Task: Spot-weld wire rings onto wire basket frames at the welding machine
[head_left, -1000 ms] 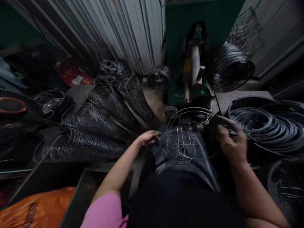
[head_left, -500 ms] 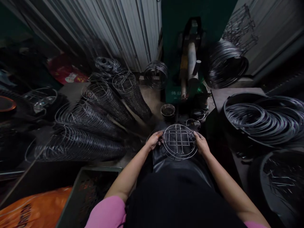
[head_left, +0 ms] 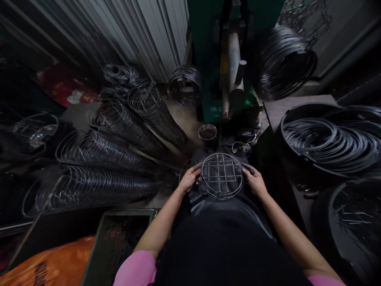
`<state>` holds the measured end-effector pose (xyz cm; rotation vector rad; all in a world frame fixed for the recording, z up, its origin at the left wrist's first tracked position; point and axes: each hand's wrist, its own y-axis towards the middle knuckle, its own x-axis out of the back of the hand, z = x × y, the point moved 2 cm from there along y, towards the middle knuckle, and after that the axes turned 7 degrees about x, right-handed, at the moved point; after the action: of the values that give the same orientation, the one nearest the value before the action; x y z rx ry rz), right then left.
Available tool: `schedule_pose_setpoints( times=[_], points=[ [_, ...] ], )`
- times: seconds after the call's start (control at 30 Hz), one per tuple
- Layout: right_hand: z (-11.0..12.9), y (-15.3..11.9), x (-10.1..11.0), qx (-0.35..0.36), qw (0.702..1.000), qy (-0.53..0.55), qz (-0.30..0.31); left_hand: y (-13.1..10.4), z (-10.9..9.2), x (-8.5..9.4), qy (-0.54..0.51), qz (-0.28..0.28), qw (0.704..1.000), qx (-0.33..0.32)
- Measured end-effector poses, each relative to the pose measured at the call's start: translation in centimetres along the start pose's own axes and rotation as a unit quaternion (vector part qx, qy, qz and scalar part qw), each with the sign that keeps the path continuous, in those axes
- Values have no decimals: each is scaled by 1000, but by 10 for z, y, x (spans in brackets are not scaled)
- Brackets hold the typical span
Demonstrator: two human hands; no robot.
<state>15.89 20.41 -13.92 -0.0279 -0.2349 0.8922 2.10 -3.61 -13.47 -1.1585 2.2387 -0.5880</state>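
Note:
A round wire rack [head_left: 219, 176] with a crossed grid inside its rim lies above the black apron over my lap. My left hand [head_left: 189, 179] is closed at the rack's left rim, with something orange on a finger. On the opposite side, the fingers of my right hand [head_left: 254, 179] press against the right rim. Part of a thin wire ring [head_left: 182, 166] shows just beyond my left hand. In front of the rack stands a green machine [head_left: 212, 109] with a thick metal arm [head_left: 234, 55]. Small round containers [head_left: 207, 132] sit at its foot.
Long stacks of wire rings [head_left: 98, 186] lie to the left. At right are a black tub [head_left: 282, 123] of loose wire rings and another tub [head_left: 331, 210] of short wires. A green crate [head_left: 99, 242] and an orange sack [head_left: 56, 262] are at lower left.
The view has shifted slightly, and the machine now appears higher up and further left. The rack's rings now look more closely lined up between my hands.

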Motion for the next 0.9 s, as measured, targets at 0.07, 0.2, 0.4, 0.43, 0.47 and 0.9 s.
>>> schedule_pose_setpoints(
  times=[0.07,0.2,0.4,0.43,0.47,0.9],
  points=[
    [-1,4,1,5,1000,-20,6,1,1,-1,43,-3,999,-3],
    [-4,8,1,-35,998,-31,47,2,2,-1,156,-32,987,-9],
    [-6,9,5,-7,994,-58,90,2,-3,3,291,-43,953,-70],
    [-6,9,6,2,993,-69,99,3,-4,3,308,-43,947,-82],
    [-5,9,7,10,991,-81,106,4,-5,3,327,-41,940,-91],
    [1,9,13,35,975,-146,163,-5,-29,18,357,119,926,-13]
  ],
)
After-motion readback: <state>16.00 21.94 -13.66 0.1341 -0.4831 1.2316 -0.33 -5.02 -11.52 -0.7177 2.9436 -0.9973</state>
